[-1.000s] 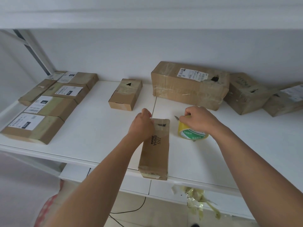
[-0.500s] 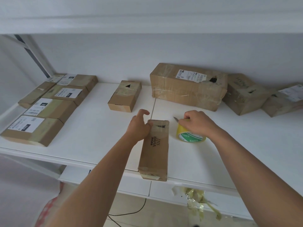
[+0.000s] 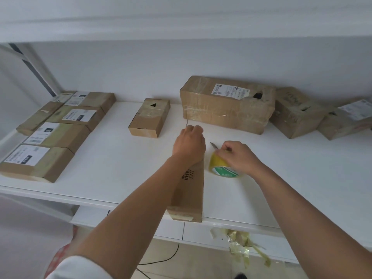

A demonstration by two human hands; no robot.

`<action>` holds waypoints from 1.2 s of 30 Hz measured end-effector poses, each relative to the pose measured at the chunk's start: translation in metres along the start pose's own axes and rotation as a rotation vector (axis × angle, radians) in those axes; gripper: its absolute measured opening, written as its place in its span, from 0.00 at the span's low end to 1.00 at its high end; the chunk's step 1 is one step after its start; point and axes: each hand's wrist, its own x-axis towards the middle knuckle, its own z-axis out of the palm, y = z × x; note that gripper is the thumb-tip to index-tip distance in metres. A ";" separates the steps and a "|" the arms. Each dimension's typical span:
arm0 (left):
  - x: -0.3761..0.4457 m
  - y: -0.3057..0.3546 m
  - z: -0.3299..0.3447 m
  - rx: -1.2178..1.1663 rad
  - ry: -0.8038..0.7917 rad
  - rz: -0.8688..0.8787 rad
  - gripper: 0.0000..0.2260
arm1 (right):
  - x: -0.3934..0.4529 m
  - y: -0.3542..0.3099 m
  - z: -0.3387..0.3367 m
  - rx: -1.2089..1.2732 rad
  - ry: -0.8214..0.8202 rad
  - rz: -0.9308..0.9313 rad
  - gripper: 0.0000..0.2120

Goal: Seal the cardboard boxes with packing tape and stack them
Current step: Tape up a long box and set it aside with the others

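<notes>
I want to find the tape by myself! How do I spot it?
Look at the white table, near its front edge. Beside the long box lying there, under the right hand, sits the tape roll. It is the only round, yellow thing among brown boxes.

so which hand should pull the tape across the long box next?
Probably the right hand: it already grips the tape roll beside the long box. The left hand rests on the box's far end, steadying it.

Long box (image 3: 191, 190): "INS", "...AHA" (partly hidden); other labels illegible.
</notes>
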 end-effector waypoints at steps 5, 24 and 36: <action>0.015 0.005 0.018 0.210 -0.233 -0.044 0.18 | -0.001 0.004 0.003 0.026 -0.002 0.006 0.14; 0.024 -0.011 0.028 0.373 -0.396 -0.093 0.22 | 0.002 0.022 0.023 0.200 -0.001 0.078 0.15; 0.019 -0.003 0.023 0.384 -0.330 -0.146 0.23 | -0.017 0.029 0.031 0.571 0.127 0.164 0.17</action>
